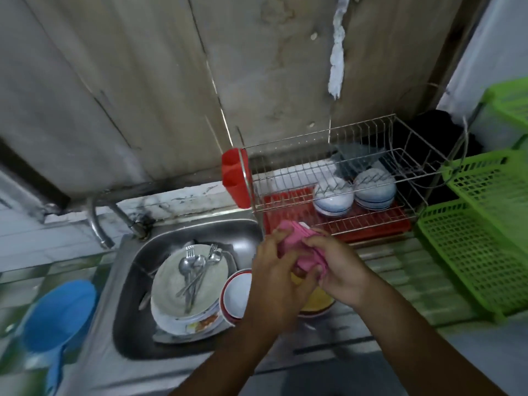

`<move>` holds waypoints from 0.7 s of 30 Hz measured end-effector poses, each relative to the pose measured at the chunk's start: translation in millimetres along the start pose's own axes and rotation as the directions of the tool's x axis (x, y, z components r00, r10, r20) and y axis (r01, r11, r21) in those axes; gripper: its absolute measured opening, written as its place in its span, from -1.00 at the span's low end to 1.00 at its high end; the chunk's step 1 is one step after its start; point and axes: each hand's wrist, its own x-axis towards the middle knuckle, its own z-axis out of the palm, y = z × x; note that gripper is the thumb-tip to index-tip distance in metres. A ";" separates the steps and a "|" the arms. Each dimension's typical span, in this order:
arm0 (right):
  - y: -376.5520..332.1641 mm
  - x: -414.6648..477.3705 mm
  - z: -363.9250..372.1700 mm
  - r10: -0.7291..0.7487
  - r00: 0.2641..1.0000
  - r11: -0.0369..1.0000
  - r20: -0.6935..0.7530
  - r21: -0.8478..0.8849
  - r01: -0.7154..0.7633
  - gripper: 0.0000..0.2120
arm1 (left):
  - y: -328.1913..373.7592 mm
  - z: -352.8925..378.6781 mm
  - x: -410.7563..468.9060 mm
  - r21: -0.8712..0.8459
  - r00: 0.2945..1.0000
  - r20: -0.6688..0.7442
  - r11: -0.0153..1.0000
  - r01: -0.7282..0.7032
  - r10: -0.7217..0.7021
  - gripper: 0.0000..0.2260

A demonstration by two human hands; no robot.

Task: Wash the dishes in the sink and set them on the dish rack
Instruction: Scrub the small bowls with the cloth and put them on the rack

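Fingers (275, 241) of your left hand (274, 278) and right hand (340, 270) pinch a ribbed pink cloth (300, 241) over the sink (131, 324) rim, beside the dish rack (320, 132).

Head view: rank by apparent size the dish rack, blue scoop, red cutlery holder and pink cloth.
1. dish rack
2. blue scoop
3. red cutlery holder and pink cloth look alike; the cloth is partly covered, so unranked.

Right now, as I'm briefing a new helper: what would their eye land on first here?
The left hand and right hand grip a pink cloth at centre, just right of the sink. In the sink, a stack of plates carries spoons and forks. At right, the dish rack holds two upturned bowls, beside vivid green baskets.
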 end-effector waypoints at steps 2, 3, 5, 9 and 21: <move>28.1 -6.7 29.1 0.028 1.000 0.999 0.014 0.046 -0.029 -0.69 | -15.8 -21.4 -22.5 0.019 0.997 -0.074 0.999 0.038 -0.036 -0.72; 39.0 -10.3 38.9 0.049 0.999 0.997 0.020 0.066 -0.051 -0.69 | -18.9 -27.5 -29.9 0.024 0.991 -0.124 0.998 0.054 -0.050 -0.72; 66.8 -18.2 68.2 0.107 0.993 0.989 0.056 0.092 -0.112 -0.66 | -31.2 -48.3 -49.2 0.034 0.976 -0.204 0.995 0.091 -0.082 -0.74; 103.4 -27.3 102.5 0.106 0.987 0.988 0.122 0.096 -0.118 -0.61 | -51.7 -76.4 -72.7 0.115 0.962 -0.258 0.986 0.119 -0.086 -0.71; 107.2 26.4 116.7 0.127 0.990 0.992 0.065 -0.025 -0.125 -0.59 | -107.9 -111.9 -52.4 -0.174 0.959 -0.040 0.948 0.269 -0.279 -0.62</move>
